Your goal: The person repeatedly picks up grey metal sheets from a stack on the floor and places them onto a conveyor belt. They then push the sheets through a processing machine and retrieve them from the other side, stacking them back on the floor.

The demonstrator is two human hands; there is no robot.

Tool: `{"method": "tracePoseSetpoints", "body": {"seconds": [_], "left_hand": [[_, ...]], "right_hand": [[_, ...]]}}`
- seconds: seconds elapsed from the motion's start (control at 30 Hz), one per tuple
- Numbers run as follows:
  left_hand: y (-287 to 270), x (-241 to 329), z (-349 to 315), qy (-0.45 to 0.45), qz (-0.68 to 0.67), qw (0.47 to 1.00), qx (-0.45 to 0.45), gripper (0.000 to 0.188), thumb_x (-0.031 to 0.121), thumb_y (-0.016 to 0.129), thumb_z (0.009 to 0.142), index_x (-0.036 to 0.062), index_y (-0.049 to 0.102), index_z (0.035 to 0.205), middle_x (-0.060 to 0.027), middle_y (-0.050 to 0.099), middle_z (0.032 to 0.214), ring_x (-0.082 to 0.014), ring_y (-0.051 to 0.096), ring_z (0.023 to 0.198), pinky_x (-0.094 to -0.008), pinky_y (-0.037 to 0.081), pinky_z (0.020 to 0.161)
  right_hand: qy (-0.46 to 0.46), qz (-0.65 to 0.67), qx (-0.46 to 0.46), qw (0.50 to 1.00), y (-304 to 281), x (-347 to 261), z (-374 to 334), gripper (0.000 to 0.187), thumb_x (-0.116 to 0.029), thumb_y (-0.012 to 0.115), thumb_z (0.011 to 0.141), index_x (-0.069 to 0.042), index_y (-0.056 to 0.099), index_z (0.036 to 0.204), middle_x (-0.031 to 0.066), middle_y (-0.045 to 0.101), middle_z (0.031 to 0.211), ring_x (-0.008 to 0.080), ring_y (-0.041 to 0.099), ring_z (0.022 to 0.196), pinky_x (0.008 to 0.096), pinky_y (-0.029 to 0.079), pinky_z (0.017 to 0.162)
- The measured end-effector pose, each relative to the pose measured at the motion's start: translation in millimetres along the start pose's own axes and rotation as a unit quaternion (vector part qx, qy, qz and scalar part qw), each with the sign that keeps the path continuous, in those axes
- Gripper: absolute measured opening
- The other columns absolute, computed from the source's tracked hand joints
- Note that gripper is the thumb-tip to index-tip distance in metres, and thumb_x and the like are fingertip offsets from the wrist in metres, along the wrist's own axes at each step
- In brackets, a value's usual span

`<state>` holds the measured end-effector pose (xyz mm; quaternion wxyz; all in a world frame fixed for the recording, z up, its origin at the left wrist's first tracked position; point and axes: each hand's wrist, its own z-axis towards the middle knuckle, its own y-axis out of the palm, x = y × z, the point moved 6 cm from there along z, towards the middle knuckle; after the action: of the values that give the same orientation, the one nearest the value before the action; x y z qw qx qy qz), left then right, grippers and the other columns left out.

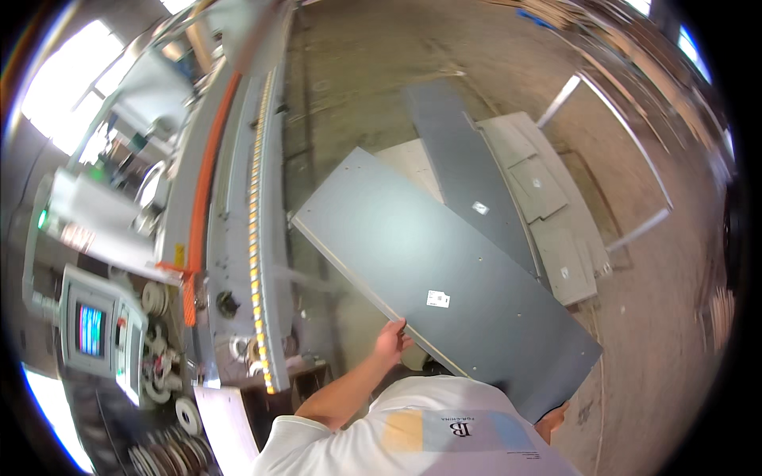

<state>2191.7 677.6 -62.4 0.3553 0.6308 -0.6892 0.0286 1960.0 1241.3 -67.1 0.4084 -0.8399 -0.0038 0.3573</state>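
A large grey panel [444, 254] with a white label and several small holes is held up slantwise in front of my body. Its near long edge shows a pale, raw strip. On that edge my left hand [390, 343] is closed, with the fingers partly out of sight beneath the board. At the panel's near right end is my right hand [552, 420], closed on the short edge; most of its fingers are hidden by the board.
Left of me runs a long machine with a roller track [255, 238] and an orange rail [210, 166]. A control screen [90, 330] and rolls of edging strip [171, 456] stand nearby. Beyond the panel, more boards [540, 186] lie stacked beside a white metal frame [635, 135].
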Motion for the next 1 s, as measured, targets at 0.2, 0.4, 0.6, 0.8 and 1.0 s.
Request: {"method": "tracePoseSetpoints", "body": {"seconds": [0.2,0.4,0.6,0.8,1.0], "left_hand": [[-109.7,5.4,-95.8,0.075,-0.101,0.990,0.069,0.040,0.027,0.058,0.103,0.0035,0.046,0.132,-0.0153,0.061,0.125,-0.0292,0.065,0.111,-0.0448,0.054,0.093],[-180.5,-47.7,-201.9,0.107,-0.253,0.947,0.164,0.040,0.024,0.048,0.107,0.0035,0.043,0.142,-0.0173,0.057,0.138,-0.0364,0.060,0.123,-0.0497,0.051,0.106],[-241.0,-111.2,-272.6,0.178,-0.407,0.878,0.178,0.043,0.031,0.051,0.106,-0.0004,0.049,0.135,-0.0184,0.058,0.130,-0.0345,0.059,0.118,-0.0475,0.049,0.105],[-337.3,-209.9,-322.2,0.244,-0.495,0.782,0.290,0.052,0.038,0.056,0.104,0.0039,0.043,0.141,-0.0182,0.057,0.138,-0.0334,0.052,0.131,-0.0485,0.043,0.111],[-399.4,-234.0,-378.5,0.273,-0.557,0.688,0.377,0.041,0.038,0.057,0.104,0.0079,0.052,0.131,-0.0102,0.064,0.124,-0.0277,0.064,0.113,-0.0461,0.052,0.100]], "right_hand": [[-0.083,0.102,-0.286,0.949,114.6,-99.0,-62.4,0.067,-0.052,0.046,0.099,0.009,0.068,0.114,0.0155,0.071,0.115,0.0307,0.069,0.099,0.0413,0.054,0.086],[-0.228,-0.007,-0.408,0.884,215.9,-171.6,-142.2,0.066,-0.051,0.047,0.098,0.008,0.068,0.117,0.0167,0.071,0.116,0.0327,0.068,0.101,0.0411,0.051,0.091],[-0.477,-0.209,-0.383,0.763,301.6,-199.7,-289.8,0.071,-0.059,0.045,0.093,0.004,0.071,0.114,0.0210,0.072,0.114,0.0389,0.067,0.105,0.0466,0.047,0.095],[-0.609,-0.329,-0.386,0.610,322.3,-133.9,-498.2,0.068,-0.060,0.043,0.093,-0.002,0.074,0.107,0.0195,0.073,0.109,0.0397,0.067,0.104,0.0488,0.048,0.091],[-0.621,-0.313,-0.537,0.477,366.8,-17.3,-632.8,0.057,-0.051,0.049,0.095,-0.002,0.073,0.109,0.0184,0.073,0.109,0.0360,0.067,0.107,0.0438,0.049,0.092]]}}
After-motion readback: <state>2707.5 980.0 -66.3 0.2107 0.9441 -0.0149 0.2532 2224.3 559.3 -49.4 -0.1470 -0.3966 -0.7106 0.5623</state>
